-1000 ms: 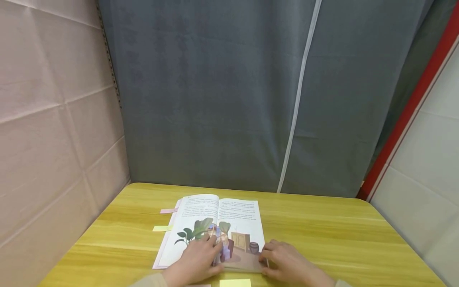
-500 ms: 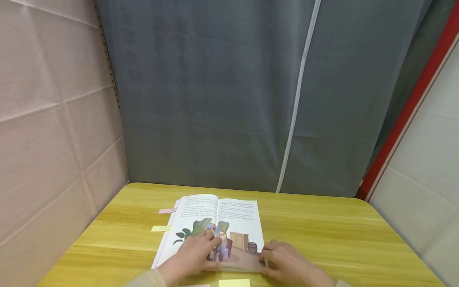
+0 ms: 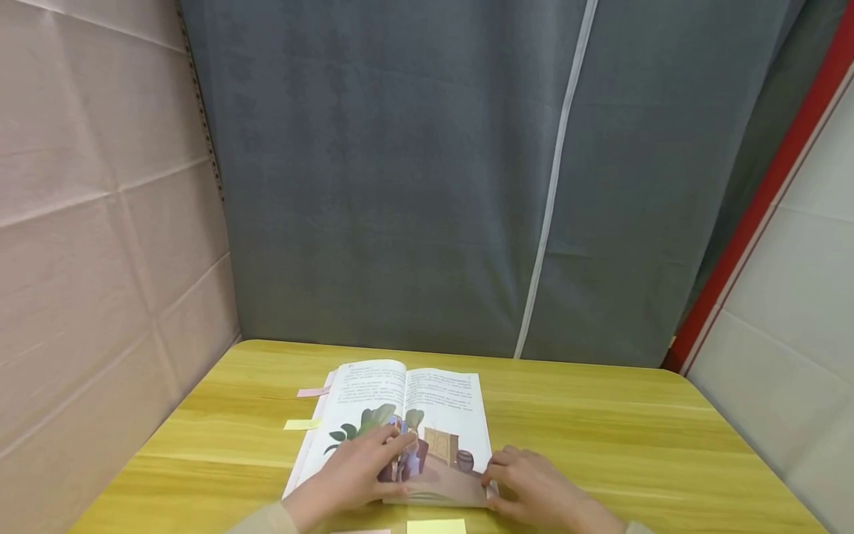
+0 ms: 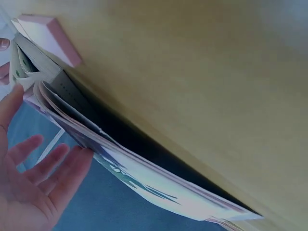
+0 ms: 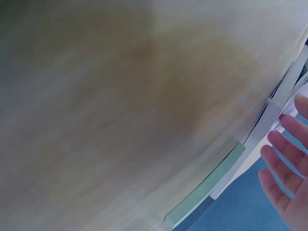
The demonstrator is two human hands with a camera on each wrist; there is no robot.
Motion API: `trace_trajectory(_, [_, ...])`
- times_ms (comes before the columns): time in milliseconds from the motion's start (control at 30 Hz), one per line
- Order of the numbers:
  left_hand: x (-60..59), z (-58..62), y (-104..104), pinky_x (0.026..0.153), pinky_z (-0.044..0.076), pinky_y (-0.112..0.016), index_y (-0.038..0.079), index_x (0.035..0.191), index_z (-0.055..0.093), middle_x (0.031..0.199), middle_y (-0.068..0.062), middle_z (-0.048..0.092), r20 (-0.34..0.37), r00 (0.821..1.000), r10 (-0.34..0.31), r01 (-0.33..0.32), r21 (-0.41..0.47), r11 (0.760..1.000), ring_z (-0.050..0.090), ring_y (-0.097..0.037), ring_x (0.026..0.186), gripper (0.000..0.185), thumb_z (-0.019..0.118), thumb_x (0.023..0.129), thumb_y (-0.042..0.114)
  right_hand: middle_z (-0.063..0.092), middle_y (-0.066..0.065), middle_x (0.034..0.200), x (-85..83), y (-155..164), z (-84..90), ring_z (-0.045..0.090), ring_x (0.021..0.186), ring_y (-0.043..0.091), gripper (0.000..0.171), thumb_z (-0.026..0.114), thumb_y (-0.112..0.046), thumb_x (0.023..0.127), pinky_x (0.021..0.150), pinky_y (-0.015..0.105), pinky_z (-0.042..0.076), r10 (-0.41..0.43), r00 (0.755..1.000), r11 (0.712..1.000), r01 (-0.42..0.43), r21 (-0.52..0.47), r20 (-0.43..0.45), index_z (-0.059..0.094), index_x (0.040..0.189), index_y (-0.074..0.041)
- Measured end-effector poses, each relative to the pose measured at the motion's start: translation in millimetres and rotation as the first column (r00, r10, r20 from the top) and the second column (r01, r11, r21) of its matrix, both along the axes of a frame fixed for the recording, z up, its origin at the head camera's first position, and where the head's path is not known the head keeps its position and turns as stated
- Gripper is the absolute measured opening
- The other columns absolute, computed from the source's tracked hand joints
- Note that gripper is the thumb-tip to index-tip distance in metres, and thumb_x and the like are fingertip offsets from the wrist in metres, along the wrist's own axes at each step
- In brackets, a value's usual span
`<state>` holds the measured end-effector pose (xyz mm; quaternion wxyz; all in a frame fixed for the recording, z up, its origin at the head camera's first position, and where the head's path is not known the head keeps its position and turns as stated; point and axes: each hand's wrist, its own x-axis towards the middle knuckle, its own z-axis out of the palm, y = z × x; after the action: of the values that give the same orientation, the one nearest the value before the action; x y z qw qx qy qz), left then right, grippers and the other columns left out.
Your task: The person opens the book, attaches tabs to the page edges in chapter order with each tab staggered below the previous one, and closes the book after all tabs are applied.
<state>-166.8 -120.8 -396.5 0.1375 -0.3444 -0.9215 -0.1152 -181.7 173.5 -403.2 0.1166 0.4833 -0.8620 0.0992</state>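
Note:
An open book (image 3: 443, 389) lies on the table, with text above and a coloured room picture below across both pages. My left hand (image 3: 353, 471) rests on the lower part near the gutter, its fingers extended over the picture. In the left wrist view, the left hand (image 4: 45, 187) has its fingertips against the pages. At the lower right edge of the book is my right hand (image 3: 534, 486), fingertips touching the page's border. The right wrist view shows the right hand's spread fingers (image 5: 284, 149) beside the page edges. Neither hand visibly grips anything.
Pink (image 3: 313, 391) and yellow (image 3: 302, 425) paper tabs stick out from the book's left side. A yellow note (image 3: 437, 526) lies at its lower edge. A grey curtain (image 3: 387, 185) hangs behind the wooden table (image 3: 600, 415), with pale walls on both sides.
My left hand has slid slightly left and toward me, away from the gutter. The picture on the right page has shifted a little left. My right hand stays in place.

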Motion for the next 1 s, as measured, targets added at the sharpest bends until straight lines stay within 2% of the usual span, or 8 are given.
trace_trajectory(100, [1.8, -2.3, 0.9, 0.053, 0.043, -0.026, 0.02, 0.122, 0.051, 0.102, 0.006, 0.049, -0.101, 0.994, -0.038, 0.039, 0.004, 0.999, 0.05, -0.01, 0.081, 0.055, 0.066, 0.072, 0.036, 0.05, -0.014, 0.083, -0.2, 0.0, -0.2, 0.043, 0.072, 0.002, 0.013, 0.063, -0.029, 0.077, 0.059, 0.022, 0.039, 0.002, 1.0, 1.0, -0.002, -0.004, -0.007, 0.063, 0.087, -0.021])
trace_trajectory(200, [4.1, -4.2, 3.4, 0.057, 0.046, -0.028, 0.018, 0.121, 0.053, 0.107, 0.004, 0.051, -0.209, 0.975, -0.072, 0.071, -0.013, 0.997, 0.052, -0.012, 0.088, 0.054, 0.064, 0.068, 0.022, 0.05, -0.013, 0.082, -0.6, 0.2, -0.4, 0.043, 0.072, 0.003, 0.014, 0.064, -0.03, 0.076, 0.059, 0.022, 0.039, -0.003, 1.0, 1.0, 0.003, 0.005, -0.006, 0.062, 0.087, -0.02])
trace_trajectory(300, [5.9, -3.6, 6.3, 0.072, 0.046, -0.034, 0.013, 0.124, 0.049, 0.119, -0.003, 0.048, -0.288, 0.954, -0.086, 0.07, -0.066, 0.995, 0.049, -0.018, 0.103, 0.062, 0.061, 0.063, 0.015, 0.05, -0.014, 0.082, -0.9, 0.2, -0.3, 0.042, 0.071, 0.003, 0.015, 0.063, -0.031, 0.077, 0.058, 0.021, 0.039, -0.007, 1.0, 1.0, 0.007, 0.017, 0.006, 0.063, 0.087, -0.02])
trace_trajectory(400, [6.4, -0.1, 8.9, 0.089, 0.036, -0.043, 0.012, 0.132, 0.039, 0.133, -0.008, 0.037, -0.338, 0.936, -0.098, 0.051, -0.148, 0.988, 0.035, -0.025, 0.12, 0.075, 0.062, 0.06, 0.009, 0.049, -0.014, 0.081, -0.8, 0.0, 0.2, 0.04, 0.07, 0.002, 0.015, 0.063, -0.031, 0.077, 0.057, 0.02, 0.038, -0.007, 1.0, 1.0, 0.007, 0.021, 0.014, 0.063, 0.086, -0.02])
trace_trajectory(533, [5.8, 2.7, 8.6, 0.097, 0.018, -0.051, 0.012, 0.139, 0.026, 0.143, -0.009, 0.021, -0.365, 0.923, -0.125, 0.038, -0.236, 0.971, 0.015, -0.027, 0.129, 0.09, 0.066, 0.059, 0.005, 0.049, -0.014, 0.08, 0.4, -0.5, 1.4, 0.04, 0.069, 0.003, 0.013, 0.064, -0.03, 0.076, 0.057, 0.019, 0.037, -0.007, 1.0, 1.0, 0.007, 0.018, 0.008, 0.062, 0.084, -0.02])
trace_trajectory(733, [5.0, -0.3, 3.9, 0.097, 0.01, -0.055, 0.011, 0.138, 0.028, 0.143, -0.012, 0.017, -0.396, 0.909, -0.131, 0.008, -0.299, 0.954, 0.012, -0.029, 0.13, 0.088, 0.064, 0.058, 0.004, 0.048, -0.015, 0.08, 1.3, -0.9, 3.0, 0.039, 0.068, 0.002, 0.013, 0.063, -0.031, 0.078, 0.058, 0.02, 0.037, -0.019, 0.999, 0.999, 0.017, 0.032, 0.045, 0.062, 0.086, -0.021])
trace_trajectory(867, [3.5, -4.5, 2.7, 0.098, 0.012, -0.053, 0.013, 0.134, 0.036, 0.141, -0.011, 0.024, -0.385, 0.916, -0.114, -0.02, -0.326, 0.945, 0.017, -0.028, 0.129, 0.082, 0.064, 0.058, 0.007, 0.049, -0.015, 0.081, 0.6, -0.2, 2.4, 0.039, 0.069, 0.002, 0.013, 0.063, -0.031, 0.078, 0.058, 0.02, 0.037, -0.021, 0.999, 0.999, 0.019, 0.032, 0.045, 0.063, 0.086, -0.021])
trace_trajectory(1000, [3.5, -8.4, 3.3, 0.096, 0.023, -0.048, 0.014, 0.127, 0.046, 0.132, -0.011, 0.039, -0.346, 0.933, -0.102, -0.012, -0.313, 0.95, 0.031, -0.027, 0.123, 0.071, 0.064, 0.059, 0.006, 0.05, -0.014, 0.081, 0.5, -0.4, 1.4, 0.04, 0.069, 0.002, 0.013, 0.063, -0.031, 0.077, 0.058, 0.02, 0.037, -0.014, 1.0, 1.0, 0.013, 0.02, 0.02, 0.063, 0.085, -0.02])
